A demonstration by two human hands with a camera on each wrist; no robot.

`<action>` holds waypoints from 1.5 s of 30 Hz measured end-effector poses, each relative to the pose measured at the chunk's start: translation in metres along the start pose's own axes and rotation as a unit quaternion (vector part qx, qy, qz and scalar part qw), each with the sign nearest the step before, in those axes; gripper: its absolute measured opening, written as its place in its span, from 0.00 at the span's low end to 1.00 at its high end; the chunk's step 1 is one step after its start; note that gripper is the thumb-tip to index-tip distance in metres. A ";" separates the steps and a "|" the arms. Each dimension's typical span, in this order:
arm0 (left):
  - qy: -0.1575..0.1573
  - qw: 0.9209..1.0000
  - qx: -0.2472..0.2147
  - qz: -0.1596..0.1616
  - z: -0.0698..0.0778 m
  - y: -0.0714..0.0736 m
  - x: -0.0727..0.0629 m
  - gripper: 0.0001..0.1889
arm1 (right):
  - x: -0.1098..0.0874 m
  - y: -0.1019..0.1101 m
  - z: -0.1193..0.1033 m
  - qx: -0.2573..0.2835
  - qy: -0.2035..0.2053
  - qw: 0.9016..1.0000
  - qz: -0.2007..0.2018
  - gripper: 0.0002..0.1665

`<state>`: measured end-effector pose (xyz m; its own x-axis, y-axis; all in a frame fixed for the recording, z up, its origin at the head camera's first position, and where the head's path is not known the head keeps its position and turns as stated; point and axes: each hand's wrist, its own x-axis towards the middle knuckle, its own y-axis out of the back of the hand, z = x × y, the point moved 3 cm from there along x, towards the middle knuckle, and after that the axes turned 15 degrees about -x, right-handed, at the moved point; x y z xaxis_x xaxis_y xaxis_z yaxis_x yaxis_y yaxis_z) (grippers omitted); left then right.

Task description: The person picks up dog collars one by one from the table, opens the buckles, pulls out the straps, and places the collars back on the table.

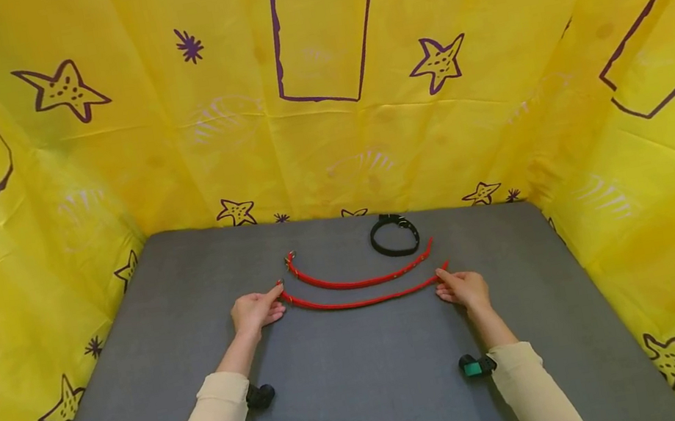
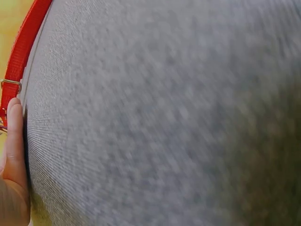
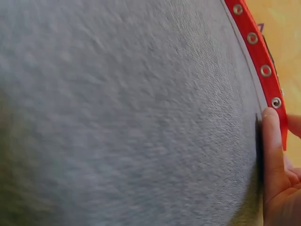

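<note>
A red collar (image 1: 360, 303) stretches in a shallow curve between my two hands. My left hand (image 1: 254, 311) pinches its buckle end; a metal keeper shows on the red strap (image 2: 21, 52) just beyond the fingertip in the left wrist view. At the other end, my right hand (image 1: 465, 289) holds the pointed tip between thumb and finger, beside a row of metal eyelets (image 3: 265, 71). Just behind it, a second red collar (image 1: 356, 284) lies in a similar curve, its buckle at the left. Farther back sits a black collar (image 1: 395, 254), fastened into a loop.
All the collars are on or just over a grey table (image 1: 367, 384). Yellow cloth (image 1: 341, 150) with purple drawings rises at the back and both sides. Small black devices (image 1: 260, 397) sit at both wrists.
</note>
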<state>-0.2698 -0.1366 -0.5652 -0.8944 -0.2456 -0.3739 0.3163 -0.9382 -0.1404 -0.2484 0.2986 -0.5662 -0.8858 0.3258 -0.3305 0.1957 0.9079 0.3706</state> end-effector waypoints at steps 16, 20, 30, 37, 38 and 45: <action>-0.038 0.996 0.083 0.000 0.001 -0.001 0.001 0.20 | 0.006 0.004 -0.006 -0.084 0.001 0.996 -0.019 0.22; -0.050 0.994 0.093 0.003 -0.001 -0.003 0.003 0.20 | 0.005 0.004 -0.005 -0.097 0.004 0.995 -0.019 0.16; -0.090 0.989 0.114 0.009 -0.002 -0.007 0.003 0.18 | 0.002 0.004 -0.005 -0.087 0.005 0.996 -0.017 0.16; -0.104 0.988 0.118 0.005 -0.002 -0.009 0.003 0.16 | 0.003 0.001 -0.002 -0.079 0.024 0.997 0.003 0.14; -0.106 0.987 0.118 0.005 -0.001 -0.009 0.002 0.16 | 0.003 0.000 -0.002 -0.078 0.027 0.997 0.007 0.13; -0.119 0.986 0.119 0.003 -0.001 -0.010 0.000 0.16 | 0.002 -0.002 -0.005 -0.073 0.042 0.996 0.028 0.13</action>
<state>-0.2725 -0.1268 -0.5644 -0.9509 -0.2742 -0.1438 0.2633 -0.9605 0.0900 -0.2530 0.2965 -0.5629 -0.9084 0.3458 -0.2351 0.1874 0.8393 0.5104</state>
